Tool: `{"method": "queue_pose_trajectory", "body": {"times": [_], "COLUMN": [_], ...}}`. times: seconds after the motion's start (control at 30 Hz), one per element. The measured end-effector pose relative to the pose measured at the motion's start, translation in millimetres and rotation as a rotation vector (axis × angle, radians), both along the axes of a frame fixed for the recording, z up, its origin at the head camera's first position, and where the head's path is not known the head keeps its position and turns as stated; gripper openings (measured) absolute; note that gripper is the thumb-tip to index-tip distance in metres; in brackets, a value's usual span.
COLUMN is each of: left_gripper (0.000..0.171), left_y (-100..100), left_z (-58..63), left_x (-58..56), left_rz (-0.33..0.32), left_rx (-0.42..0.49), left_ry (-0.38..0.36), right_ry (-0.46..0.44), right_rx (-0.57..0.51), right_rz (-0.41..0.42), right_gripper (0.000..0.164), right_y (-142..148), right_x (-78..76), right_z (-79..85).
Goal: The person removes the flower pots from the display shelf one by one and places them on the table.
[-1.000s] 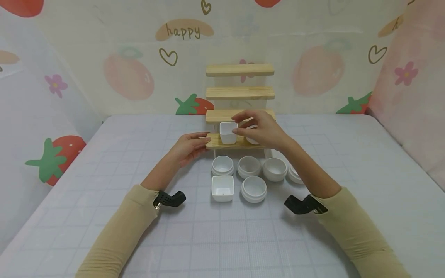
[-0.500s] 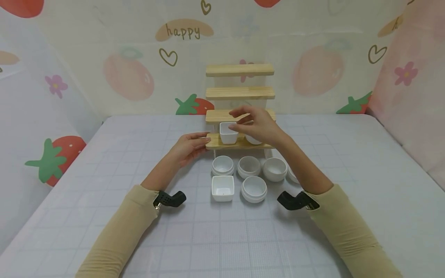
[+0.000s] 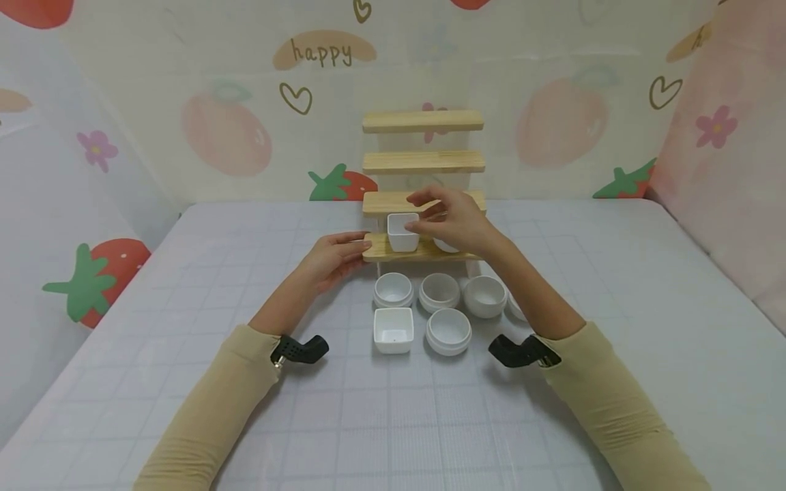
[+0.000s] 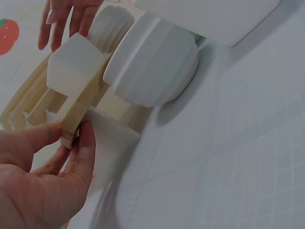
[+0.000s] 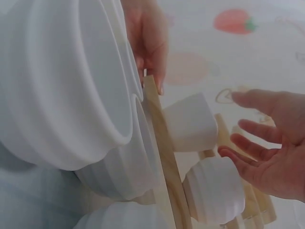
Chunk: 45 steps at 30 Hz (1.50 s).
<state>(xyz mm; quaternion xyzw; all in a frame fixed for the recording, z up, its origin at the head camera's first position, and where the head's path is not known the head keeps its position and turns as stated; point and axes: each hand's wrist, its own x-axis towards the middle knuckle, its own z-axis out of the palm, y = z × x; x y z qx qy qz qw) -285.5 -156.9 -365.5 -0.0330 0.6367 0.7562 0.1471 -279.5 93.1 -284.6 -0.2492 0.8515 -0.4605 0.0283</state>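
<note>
A wooden tiered display stand (image 3: 424, 162) stands at the back of the table. My left hand (image 3: 334, 262) pinches the left end of its lowest board (image 4: 78, 107) between thumb and fingers. On that board sit a square white pot (image 3: 402, 233) and a round ribbed white pot (image 5: 215, 188), side by side. Above them hovers my right hand (image 3: 457, 221), fingers loosely spread; in the right wrist view a gap shows between the fingers and both pots. In the head view that hand partly covers the round pot.
In front of the stand, several round white pots (image 3: 439, 292) and another square white pot (image 3: 394, 331) stand on the grid-patterned table (image 3: 368, 423). One round pot at the right is mostly hidden by the right forearm. A printed backdrop (image 3: 233, 41) hangs behind.
My right hand has shifted slightly left and its fingers have spread a little away from the square pot, which stays on the board. The left hand keeps its hold on the board.
</note>
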Motion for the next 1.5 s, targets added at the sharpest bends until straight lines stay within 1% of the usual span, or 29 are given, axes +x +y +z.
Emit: {"method": "queue_pose_trajectory", "body": {"times": [0.17,0.3,0.47,0.73,0.87,1.1,1.5], "left_gripper": [0.053,0.053,0.053,0.054,0.054,0.053,0.052], "left_y": [0,1,1,1,2,1,0], "left_z": [1.4,3.4,3.2,2.7,3.6,1.7,0.7], "left_x": [-0.9,0.1,0.0,-0.8,0.4,-0.3,-0.6], "left_rz": [-0.006,-0.005,-0.007,-0.004,-0.004,-0.006,-0.009], "left_rx": [-0.01,-0.025,-0.025,-0.023,-0.022,-0.008,-0.004], "left_ry": [0.004,0.0,-0.005,-0.013,-0.012,0.007,0.008], "right_ry": [0.015,0.027,0.022,0.049,0.069,0.105,0.11], "right_rx": [0.022,0.06,0.093,0.16,0.171,0.18,0.243], "right_rz": [-0.003,-0.008,-0.015,0.02,0.026,0.033,0.025], "right_gripper": [0.052,0.054,0.054,0.057,0.055,0.049,0.049], "right_y": [-2,-3,-5,-8,-8,-8,-10], "right_x": [-1.4,-3.2,-5.6,-8.5,-8.4,-9.3,-7.9], "right_z": [-1.3,-3.8,-6.1,-8.5,-8.8,-10.2,-9.2]}}
